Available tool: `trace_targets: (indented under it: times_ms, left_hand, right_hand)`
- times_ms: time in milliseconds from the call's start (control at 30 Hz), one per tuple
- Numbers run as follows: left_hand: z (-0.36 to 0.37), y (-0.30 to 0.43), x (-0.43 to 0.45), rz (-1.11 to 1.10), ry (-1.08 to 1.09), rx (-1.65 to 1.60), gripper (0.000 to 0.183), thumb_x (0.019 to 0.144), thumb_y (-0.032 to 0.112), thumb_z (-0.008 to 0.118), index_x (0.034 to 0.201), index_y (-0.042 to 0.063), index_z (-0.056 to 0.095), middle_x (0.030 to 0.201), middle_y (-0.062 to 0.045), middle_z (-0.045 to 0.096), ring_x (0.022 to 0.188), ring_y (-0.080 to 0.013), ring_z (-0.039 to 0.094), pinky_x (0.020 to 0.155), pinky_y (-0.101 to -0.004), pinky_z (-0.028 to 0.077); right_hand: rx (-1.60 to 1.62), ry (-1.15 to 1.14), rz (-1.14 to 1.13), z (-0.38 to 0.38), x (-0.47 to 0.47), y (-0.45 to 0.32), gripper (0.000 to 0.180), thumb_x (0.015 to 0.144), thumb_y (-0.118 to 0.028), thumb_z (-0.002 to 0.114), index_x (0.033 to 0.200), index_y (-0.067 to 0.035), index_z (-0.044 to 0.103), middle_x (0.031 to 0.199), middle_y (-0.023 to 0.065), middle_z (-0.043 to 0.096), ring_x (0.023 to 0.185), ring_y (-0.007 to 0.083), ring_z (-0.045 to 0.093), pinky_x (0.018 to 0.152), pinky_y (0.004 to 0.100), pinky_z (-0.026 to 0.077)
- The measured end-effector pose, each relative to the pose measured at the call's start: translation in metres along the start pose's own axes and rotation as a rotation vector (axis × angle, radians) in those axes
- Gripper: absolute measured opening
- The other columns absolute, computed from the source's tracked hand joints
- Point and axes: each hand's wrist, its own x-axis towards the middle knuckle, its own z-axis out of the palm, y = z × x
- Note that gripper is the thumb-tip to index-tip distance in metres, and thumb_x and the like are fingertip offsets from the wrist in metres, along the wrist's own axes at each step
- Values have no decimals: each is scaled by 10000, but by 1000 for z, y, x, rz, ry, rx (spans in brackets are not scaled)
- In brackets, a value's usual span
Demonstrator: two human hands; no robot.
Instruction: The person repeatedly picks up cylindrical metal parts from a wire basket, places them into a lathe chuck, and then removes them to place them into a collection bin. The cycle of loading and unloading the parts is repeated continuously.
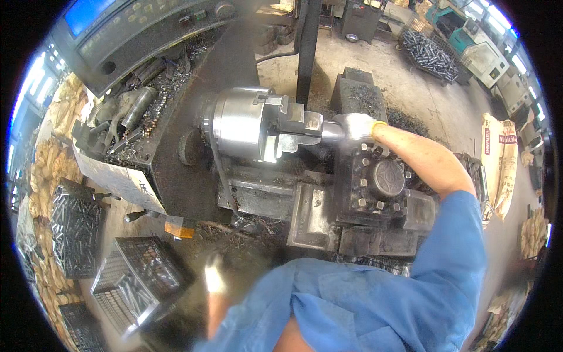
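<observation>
In a white glove, my right hand (354, 126) grips the outer end of a shiny metal cylinder (330, 131). The cylinder's other end sits between the stepped jaws (303, 119) of a lathe chuck (239, 125). Just below my right wrist is a bolted tool post (387, 177). Near my body, low in the picture, hangs my left hand (214, 273), also gloved and blurred by motion. It is apart from the lathe, to the right of a mesh crate; its fingers are too blurred to read.
A control panel (145, 31) overhangs the upper left. Metal chips and tools lie on the headstock (127, 119). Crates of metal parts (79, 233) and a tilted mesh crate (136, 281) stand lower left. A printed sack (499, 163) and a parts bin (429, 55) are at right.
</observation>
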Motion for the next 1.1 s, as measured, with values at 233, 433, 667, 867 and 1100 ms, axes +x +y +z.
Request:
trace_targets:
  times_ms: [233,433,667,867,1100]
  left_hand:
    - [7,-80,67,-837,504,-1595,421,1111,439,546,1244,71,699,1103,-90,709,1040,-311,655,956,-468,519]
    - [-15,-109,79,-895,493,-1825,283,1113,430,553,1114,166,655,846,26,625,748,-178,590,685,-359,497]
    - [-8,-115,71,-773,499,-979,585,1077,471,630,1419,-5,621,1234,-99,704,1099,-208,635,963,-383,517]
    - [-66,-54,71,-502,694,-177,524,1080,319,627,1446,-52,580,1364,-224,670,1170,-381,668,1051,-472,532]
    - [-174,112,252,523,821,60,515,952,117,697,1443,-12,608,1294,-262,702,1191,-445,677,1078,-506,531]
  right_hand:
    - [148,-130,-28,2,23,15,599,773,-379,848,1254,-42,725,1053,152,821,910,322,780,839,462,601]
    - [273,11,-92,11,28,-2,705,747,-194,880,1400,-30,670,1206,216,780,1027,254,764,852,393,631]
    - [21,194,44,-23,-25,-48,733,900,-224,761,1567,-46,515,1383,255,713,1242,368,714,1034,430,588]
    - [349,754,-179,19,-179,-123,429,908,-156,768,1316,-26,734,1272,200,780,1141,325,780,1002,409,612]
    - [673,450,-279,161,-208,-168,358,876,-27,795,1234,-29,786,1181,146,816,1088,229,795,975,356,616]
